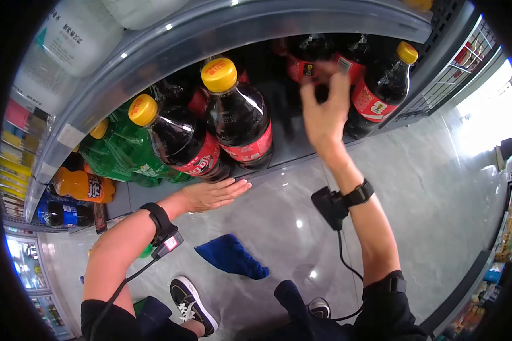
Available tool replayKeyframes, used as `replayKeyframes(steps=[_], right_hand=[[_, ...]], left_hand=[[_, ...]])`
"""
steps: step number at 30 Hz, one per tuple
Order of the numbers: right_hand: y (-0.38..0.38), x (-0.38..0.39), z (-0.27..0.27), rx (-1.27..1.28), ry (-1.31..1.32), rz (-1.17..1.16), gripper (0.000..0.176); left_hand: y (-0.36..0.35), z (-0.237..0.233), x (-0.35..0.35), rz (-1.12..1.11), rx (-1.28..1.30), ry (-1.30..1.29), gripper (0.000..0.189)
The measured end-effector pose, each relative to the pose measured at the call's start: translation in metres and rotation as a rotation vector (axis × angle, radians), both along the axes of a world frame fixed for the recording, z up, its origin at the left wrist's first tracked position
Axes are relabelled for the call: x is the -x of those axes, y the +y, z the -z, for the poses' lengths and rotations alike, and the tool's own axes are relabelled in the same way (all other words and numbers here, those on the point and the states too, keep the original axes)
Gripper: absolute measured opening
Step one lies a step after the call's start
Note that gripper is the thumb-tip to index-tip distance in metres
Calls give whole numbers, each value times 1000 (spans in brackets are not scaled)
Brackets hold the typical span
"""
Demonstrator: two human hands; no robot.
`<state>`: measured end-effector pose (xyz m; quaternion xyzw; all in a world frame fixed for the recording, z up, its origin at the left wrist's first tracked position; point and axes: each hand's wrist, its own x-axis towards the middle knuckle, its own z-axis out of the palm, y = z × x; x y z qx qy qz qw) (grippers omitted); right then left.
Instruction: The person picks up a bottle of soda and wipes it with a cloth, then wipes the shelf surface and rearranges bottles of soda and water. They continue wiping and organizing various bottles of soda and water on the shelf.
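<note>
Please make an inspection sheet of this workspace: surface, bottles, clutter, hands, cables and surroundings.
Surface: dark shelf, bearing bottles, above a shiny grey floor.
Job's things: cola bottles with red labels; the front ones have yellow caps.
Clutter: blue cloth on the floor.
Hands: left hand flat, holding nothing, beside two front cola bottles; right hand blurred, fingers apart, in front of bottles deeper in; contact cannot be told.
Cables: left cable and right cable, each running from a wrist device.
Surroundings: green bottles and an orange bottle further left; glass-door cabinets at far left.
</note>
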<state>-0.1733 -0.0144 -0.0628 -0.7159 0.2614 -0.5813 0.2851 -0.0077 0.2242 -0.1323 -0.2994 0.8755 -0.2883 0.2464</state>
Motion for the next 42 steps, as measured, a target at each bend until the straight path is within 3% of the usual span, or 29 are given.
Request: replayKeyframes(steps=[4,5,7,8,12,14,18,20,21,24,26,27,29,32,35,36,37,39,41,42], right_hand=[[-44,-15,-36,264,-56,169,46],[-57,-21,-41,267,-56,168,46],[-71,-27,-52,203,107,-144,40],[-74,-29,-54,223,204,-61,38],[-62,-36,-57,126,168,-1,38],[-58,-38,-55,7,110,-33,38],[-70,-57,-41,8,-38,-194,34],[-61,-64,-46,245,202,-73,29],[-58,-65,-46,240,202,-70,29],[-51,-62,-44,38,193,-227,36],[-44,-47,-24,-156,-110,-437,57],[-39,-38,-5,-154,-107,-437,57],[-35,-25,29,-18,233,-120,81],[-26,-28,38,-251,288,-238,84],[-32,-46,39,-248,208,-329,83],[-36,-54,45,-69,274,-192,82],[-39,-60,42,-64,275,-184,82],[-40,-71,38,-276,323,-318,85],[-38,-75,35,-214,377,-311,84],[-41,-78,37,-324,428,-445,78]], left_hand=[[1,-5,1,7,7,-12,46],[1,-4,0,6,9,-12,46],[1,0,-1,6,39,41,47],[1,2,-1,4,42,44,47],[2,1,0,6,68,38,49],[3,-1,-1,6,67,31,50],[2,1,0,10,78,14,52],[2,2,0,12,84,47,52],[2,1,0,16,88,22,52],[2,-3,1,12,62,22,49],[1,-5,-1,4,43,45,45],[2,-5,0,0,37,42,46],[0,-5,0,-9,34,39,46],[3,-7,3,0,37,4,49],[-1,-9,3,4,6,-52,49],[-1,-10,3,-2,-10,-36,50],[-1,-12,3,-8,-30,-20,50],[-1,-12,2,-4,-39,-11,49],[-1,-8,1,1,-26,10,48],[0,-8,1,1,-27,8,48]])
